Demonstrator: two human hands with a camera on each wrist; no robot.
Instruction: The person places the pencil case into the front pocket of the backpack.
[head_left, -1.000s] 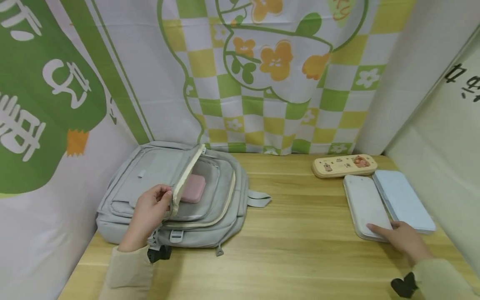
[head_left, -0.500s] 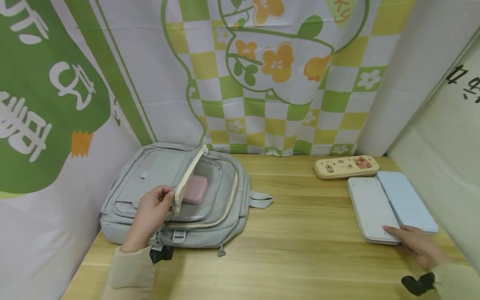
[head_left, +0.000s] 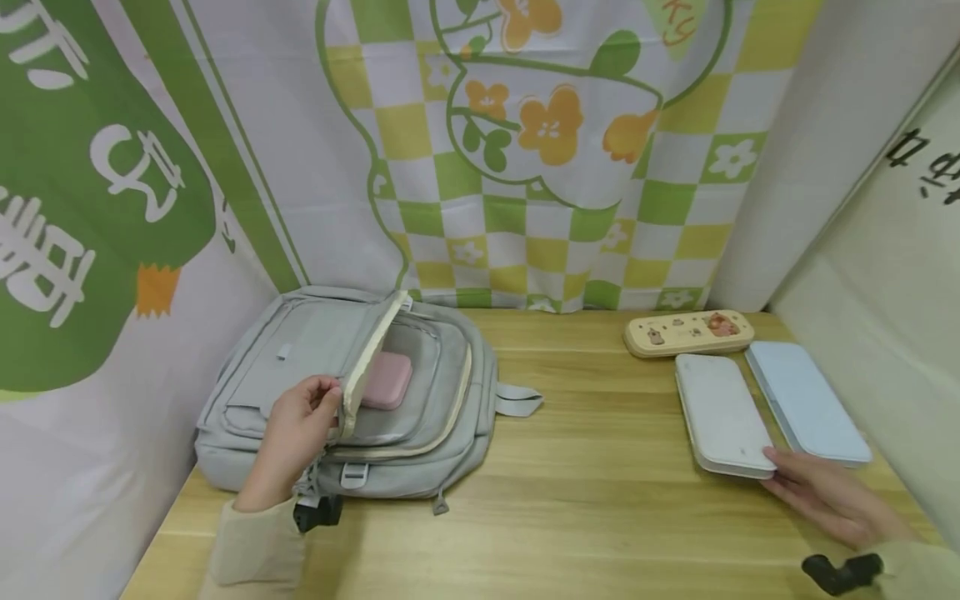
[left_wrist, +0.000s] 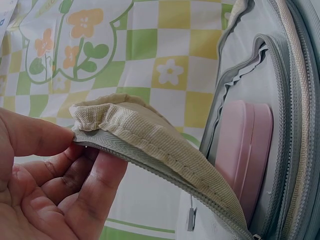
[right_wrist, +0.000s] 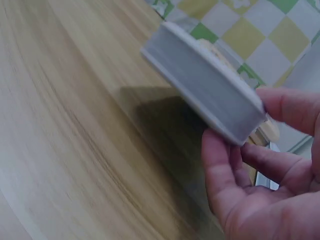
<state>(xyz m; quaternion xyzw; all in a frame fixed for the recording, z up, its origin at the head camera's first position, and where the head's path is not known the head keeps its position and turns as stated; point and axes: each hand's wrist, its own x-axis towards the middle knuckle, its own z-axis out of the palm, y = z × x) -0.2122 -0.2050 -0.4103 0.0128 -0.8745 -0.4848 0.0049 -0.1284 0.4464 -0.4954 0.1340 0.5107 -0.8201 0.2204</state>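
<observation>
A light grey backpack (head_left: 251,358) lies on the table at the left, its front pocket unzipped. Between thumb and fingers my left hand (head_left: 298,417) pinches the cream-trimmed edge of the pocket flap (left_wrist: 160,145), holding it raised. Inside the pocket sits a pink case (left_wrist: 245,155) with rounded corners. Over at the right, my right hand (head_left: 828,492) grips the near corner of a flat white case (head_left: 723,412), thumb on top and fingers beneath. In the right wrist view this case is tilted above the wood, with its shadow below.
A light blue flat case (head_left: 810,404) lies just right of the white one. Behind them is a cream pencil case (head_left: 690,333) with cartoon prints. A checked, flowered cloth (head_left: 525,208) hangs along the table's back, and pale cloth walls stand on both sides.
My right hand has shifted its hold to the white case's near corner and lifted it, moving it slightly left, away from the blue case. My left hand keeps holding the flap.
</observation>
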